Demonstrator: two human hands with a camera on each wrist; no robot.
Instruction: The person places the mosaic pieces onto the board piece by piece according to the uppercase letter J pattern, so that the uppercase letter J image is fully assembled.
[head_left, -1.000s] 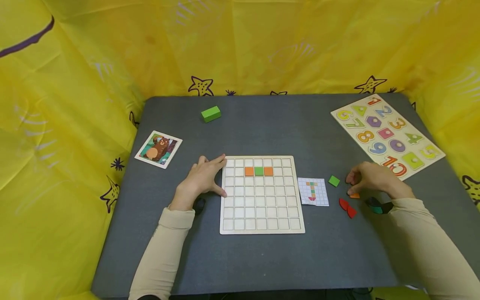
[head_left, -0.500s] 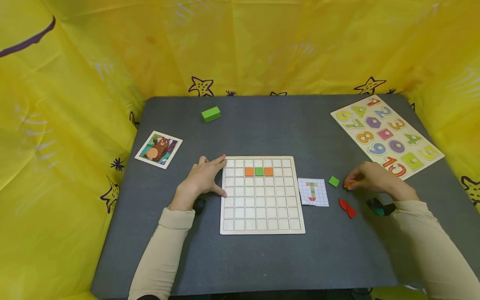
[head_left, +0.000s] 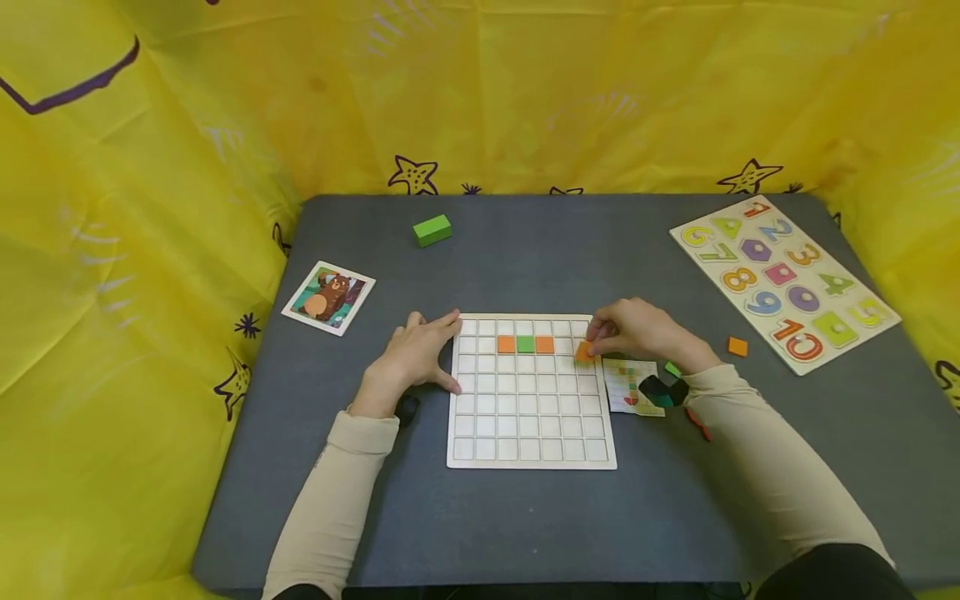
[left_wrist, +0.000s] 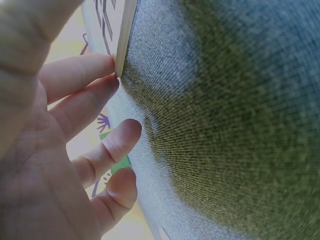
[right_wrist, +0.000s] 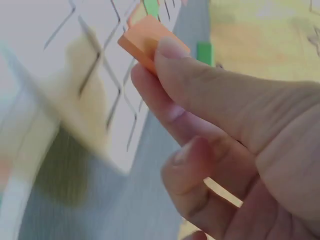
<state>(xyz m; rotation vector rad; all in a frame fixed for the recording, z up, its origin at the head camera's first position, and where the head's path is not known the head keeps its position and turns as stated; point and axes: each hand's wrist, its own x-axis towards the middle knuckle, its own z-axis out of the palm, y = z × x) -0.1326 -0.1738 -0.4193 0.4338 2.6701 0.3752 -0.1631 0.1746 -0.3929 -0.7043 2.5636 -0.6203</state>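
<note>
A pale wooden grid board (head_left: 517, 400) lies flat, with an orange, a green (head_left: 524, 344) and another orange tile side by side in its second row. The left hand (head_left: 411, 357) rests spread at the board's left edge, fingertips touching the rim; the left wrist view shows two fingertips against the edge (left_wrist: 120, 60). Above the board's right side, the right hand (head_left: 637, 333) pinches an orange tile (head_left: 583, 353) between thumb and finger; in the right wrist view the tile (right_wrist: 150, 42) is tilted. A printed pattern card (head_left: 618, 385) beside the board is partly covered by the right wrist.
Right of the right hand lie an orange tile (head_left: 737, 347), a green tile (head_left: 672, 368) and red pieces (head_left: 699, 425), partly hidden by the sleeve. A number puzzle (head_left: 780, 275) lies at the right back, a bear picture (head_left: 327, 297) at the left, a green block (head_left: 432, 231) behind.
The right hand has lifted an orange tile and carried it left, from beside the loose pieces to over the board. Another orange tile is now uncovered. The left hand stays at the board's edge.
</note>
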